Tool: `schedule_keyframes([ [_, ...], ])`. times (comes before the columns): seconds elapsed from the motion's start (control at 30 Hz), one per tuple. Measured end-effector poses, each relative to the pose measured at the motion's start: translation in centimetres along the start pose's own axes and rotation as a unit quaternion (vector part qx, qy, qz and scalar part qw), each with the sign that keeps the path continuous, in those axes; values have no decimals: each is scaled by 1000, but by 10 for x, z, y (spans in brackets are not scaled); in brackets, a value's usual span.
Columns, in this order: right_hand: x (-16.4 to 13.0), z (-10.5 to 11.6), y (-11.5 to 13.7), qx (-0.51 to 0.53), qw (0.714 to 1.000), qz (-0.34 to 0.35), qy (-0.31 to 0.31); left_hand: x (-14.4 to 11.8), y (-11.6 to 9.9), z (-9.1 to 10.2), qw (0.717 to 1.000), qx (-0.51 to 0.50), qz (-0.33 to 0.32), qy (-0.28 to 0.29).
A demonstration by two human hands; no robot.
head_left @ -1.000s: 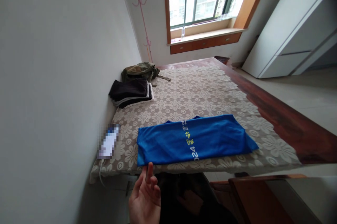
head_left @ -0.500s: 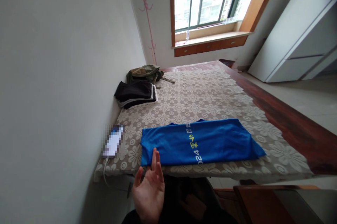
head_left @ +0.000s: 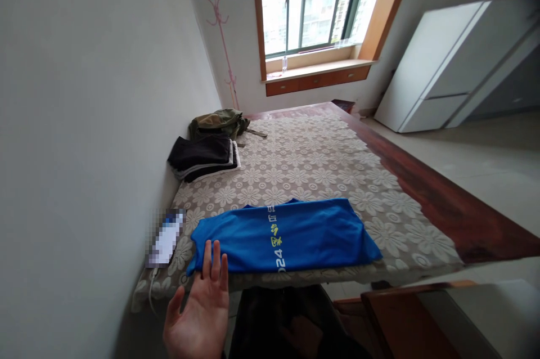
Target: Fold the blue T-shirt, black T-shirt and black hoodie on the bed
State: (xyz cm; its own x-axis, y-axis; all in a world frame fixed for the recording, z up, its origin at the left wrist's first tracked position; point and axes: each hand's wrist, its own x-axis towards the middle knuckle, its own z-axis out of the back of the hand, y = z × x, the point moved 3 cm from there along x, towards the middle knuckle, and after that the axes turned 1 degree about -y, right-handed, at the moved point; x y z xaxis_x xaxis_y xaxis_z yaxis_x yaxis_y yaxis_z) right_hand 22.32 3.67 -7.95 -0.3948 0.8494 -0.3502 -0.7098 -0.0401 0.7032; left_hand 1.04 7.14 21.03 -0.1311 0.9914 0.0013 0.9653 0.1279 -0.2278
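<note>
A blue T-shirt [head_left: 287, 233] with yellow and white print lies folded into a long strip near the front edge of the bed [head_left: 320, 167]. My left hand [head_left: 198, 314] is raised palm up, fingers apart and holding nothing. Its fingertips reach the shirt's near left corner. My right hand does not show clearly; the area below the bed edge is dark.
A blurred phone [head_left: 165, 238] with a white cable lies left of the shirt by the wall. A stack of dark folded clothes [head_left: 202, 155] and an olive bag [head_left: 217, 121] sit farther back. A white cabinet [head_left: 447, 72] stands at right, and a wooden piece [head_left: 405, 319] at lower right.
My left hand has moved forward and up from below the bed edge until its fingertips reach the shirt's corner. The view has swung a little, shifting the shirt leftward in frame.
</note>
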Motion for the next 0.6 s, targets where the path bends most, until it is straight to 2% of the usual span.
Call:
schedule_keyframes([
  [0.17, -14, 22, 16, 2, 999, 32, 12, 1, -4, 20, 999, -34, 36, 11],
  [0.23, -19, 35, 31, 4, 998, 61, 31, 3, -7, 29, 997, -50, 50, 15],
  [0.33, -24, 55, 59, 74, 990, 112, 40, 7, -11, 36, 996, -70, 55, 5],
  [0.47, -32, 83, 95, 173, 971, 162, 23, 11, -14, 33, 997, -61, 28, -22],
  [0.6, -45, 113, 124, 273, 937, 218, 10, 14, -5, 15, 998, 14, -8, -56],
])
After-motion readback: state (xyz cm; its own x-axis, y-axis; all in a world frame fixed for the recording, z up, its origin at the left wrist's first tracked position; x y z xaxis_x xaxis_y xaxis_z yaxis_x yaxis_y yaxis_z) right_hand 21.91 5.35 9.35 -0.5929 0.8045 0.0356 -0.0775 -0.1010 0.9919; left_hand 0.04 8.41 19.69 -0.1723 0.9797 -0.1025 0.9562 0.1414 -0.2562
